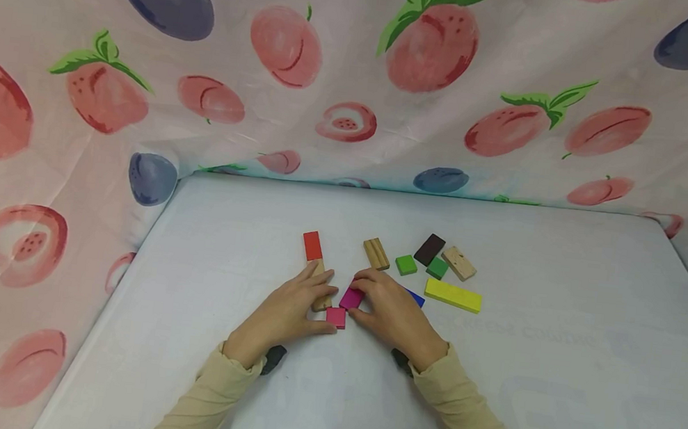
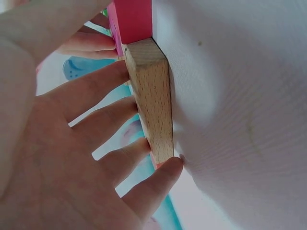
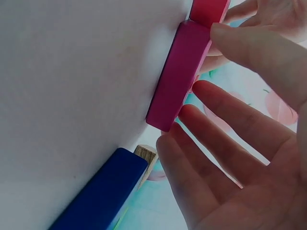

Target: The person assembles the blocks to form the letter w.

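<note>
Magenta block [image 3: 177,76]; right fingers [image 3: 237,115] around

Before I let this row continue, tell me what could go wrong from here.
The right hand has the magenta block close against the small pink block; pushing too hard might knock the pink one askew.

The left hand has fingers along the plain wooden block, so a slip could shift it away from the red block.

The blue block lies near the right hand and might get bumped.
</note>
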Tool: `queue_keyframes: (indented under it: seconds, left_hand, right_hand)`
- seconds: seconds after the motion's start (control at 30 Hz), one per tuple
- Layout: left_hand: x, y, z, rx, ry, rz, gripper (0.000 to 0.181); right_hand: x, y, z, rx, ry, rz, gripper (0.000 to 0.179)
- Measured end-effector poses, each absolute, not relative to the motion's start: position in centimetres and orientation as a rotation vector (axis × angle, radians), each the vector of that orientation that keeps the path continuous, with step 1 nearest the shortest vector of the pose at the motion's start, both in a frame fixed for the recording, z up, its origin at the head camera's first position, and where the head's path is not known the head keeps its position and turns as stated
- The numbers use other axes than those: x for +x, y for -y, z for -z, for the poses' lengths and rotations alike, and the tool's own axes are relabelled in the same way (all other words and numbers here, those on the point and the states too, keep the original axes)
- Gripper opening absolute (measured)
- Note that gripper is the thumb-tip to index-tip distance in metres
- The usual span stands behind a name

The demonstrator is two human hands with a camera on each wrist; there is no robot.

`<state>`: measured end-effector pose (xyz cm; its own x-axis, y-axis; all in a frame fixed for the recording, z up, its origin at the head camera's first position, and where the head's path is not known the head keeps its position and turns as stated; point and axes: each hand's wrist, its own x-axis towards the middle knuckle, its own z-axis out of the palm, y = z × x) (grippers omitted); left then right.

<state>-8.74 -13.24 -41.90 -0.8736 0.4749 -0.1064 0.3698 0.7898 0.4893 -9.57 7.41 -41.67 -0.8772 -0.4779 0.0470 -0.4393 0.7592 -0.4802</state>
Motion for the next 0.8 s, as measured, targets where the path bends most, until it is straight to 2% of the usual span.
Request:
queue_keyframes:
  seconds: [0.43,0.67,0.8]
  left_hand:
    - [-8.7,13.3,41.9,0.655,-2.736,-0.726,0.062]
    - [-8.7,13.2,41.6,0.664,-2.737,-0.753,0.064]
    - [-8.8,12.9,41.4,0.738,-2.788,-0.773,0.058]
  right_hand:
    - [-10.6,-7.9,41.0,-0.799,-2.915,0.708,0.038]
    - [-11.5,-8.5,40.2,-0.773,-2.923,0.710,0.044]
    - [-12.0,-8.9,40.0,-0.767,-2.929,0.714,0.042]
